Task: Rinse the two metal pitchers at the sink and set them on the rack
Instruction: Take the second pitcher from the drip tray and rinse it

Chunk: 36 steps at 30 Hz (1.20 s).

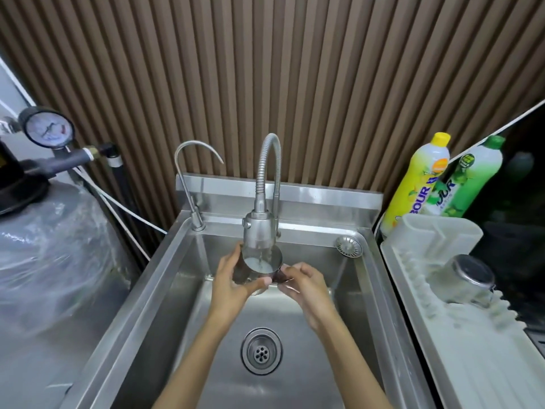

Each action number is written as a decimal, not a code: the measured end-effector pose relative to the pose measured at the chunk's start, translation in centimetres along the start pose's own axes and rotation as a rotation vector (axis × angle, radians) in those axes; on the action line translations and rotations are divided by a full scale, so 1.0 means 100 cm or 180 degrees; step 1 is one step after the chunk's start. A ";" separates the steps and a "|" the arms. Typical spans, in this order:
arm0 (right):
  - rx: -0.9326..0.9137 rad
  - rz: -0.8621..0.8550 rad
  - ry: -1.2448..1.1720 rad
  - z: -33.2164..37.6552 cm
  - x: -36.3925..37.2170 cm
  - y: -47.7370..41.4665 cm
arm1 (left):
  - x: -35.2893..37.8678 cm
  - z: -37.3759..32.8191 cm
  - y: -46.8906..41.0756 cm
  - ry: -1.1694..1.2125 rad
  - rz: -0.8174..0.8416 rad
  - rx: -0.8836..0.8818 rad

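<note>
Over a steel sink point(124, 335), both hands grip a metal pitcher point(261, 265) under the running tap point(259, 231): left hand point(233, 283) wrapped around its side, right hand point(305, 286) pinching its handle. Right of the grip, a second pitcher point(464, 280) lies on the white rack point(472, 364).

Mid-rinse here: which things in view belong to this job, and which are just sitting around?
Part of the job:
- pitcher under the spray tap, held by left hand and right hand
- second pitcher, lying on the rack
- sink

Just lying about:
- yellow bottle and green bottle
- small tap
- loose strainer
- pressure gauge
</note>
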State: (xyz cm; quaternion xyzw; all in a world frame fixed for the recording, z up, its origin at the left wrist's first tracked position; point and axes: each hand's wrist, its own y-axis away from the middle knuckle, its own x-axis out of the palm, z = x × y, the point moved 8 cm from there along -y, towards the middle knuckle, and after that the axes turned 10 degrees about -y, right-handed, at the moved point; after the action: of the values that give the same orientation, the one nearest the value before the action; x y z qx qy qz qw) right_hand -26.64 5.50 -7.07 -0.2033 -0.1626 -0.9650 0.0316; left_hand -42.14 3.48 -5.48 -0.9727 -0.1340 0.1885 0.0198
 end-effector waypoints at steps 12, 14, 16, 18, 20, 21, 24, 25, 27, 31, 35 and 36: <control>-0.0063 -0.0062 0.0080 -0.004 -0.008 0.005 | 0.005 0.007 0.007 0.0162 0.0017 -0.0022; -0.0081 -0.0096 0.0091 -0.005 -0.009 0.005 | 0.006 0.009 0.006 0.0093 -0.0020 -0.0036; -0.0087 -0.0140 0.0113 -0.006 -0.011 0.005 | 0.004 0.012 0.006 -0.0012 -0.0095 -0.0066; -0.0097 -0.0193 0.0186 -0.007 -0.014 0.006 | 0.002 0.012 0.007 -0.0183 -0.0152 -0.0060; -0.0096 -0.0243 0.0299 -0.009 -0.016 0.006 | 0.000 0.013 0.008 -0.0348 -0.0201 -0.0046; -0.0090 -0.0274 0.0370 -0.009 -0.017 0.006 | 0.000 0.015 0.009 -0.0387 -0.0216 -0.0053; -0.0106 -0.0376 0.0573 -0.008 -0.021 0.005 | 0.002 0.019 0.012 -0.0432 -0.0180 -0.0075; -0.0126 -0.0406 0.0627 -0.008 -0.022 0.005 | 0.003 0.021 0.013 -0.0427 -0.0166 -0.0091; -0.0186 -0.0452 0.0709 -0.005 -0.024 0.004 | 0.005 0.024 0.015 -0.0328 -0.0163 -0.0147; -0.0306 -0.0495 0.0850 0.000 -0.024 0.005 | 0.010 0.029 0.016 -0.0176 -0.0133 -0.0278; -0.0432 -0.0516 0.0949 0.005 -0.024 0.007 | 0.017 0.031 0.017 0.0005 -0.0028 -0.0338; -0.0463 -0.0512 0.0967 0.007 -0.024 0.008 | 0.018 0.031 0.017 0.0019 -0.0021 -0.0321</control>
State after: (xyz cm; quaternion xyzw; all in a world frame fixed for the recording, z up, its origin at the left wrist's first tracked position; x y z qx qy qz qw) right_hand -24.05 4.94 -7.19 -0.0434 -0.1015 -0.9932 -0.0363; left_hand -41.24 2.28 -9.17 -0.9726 -0.1465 0.1786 -0.0281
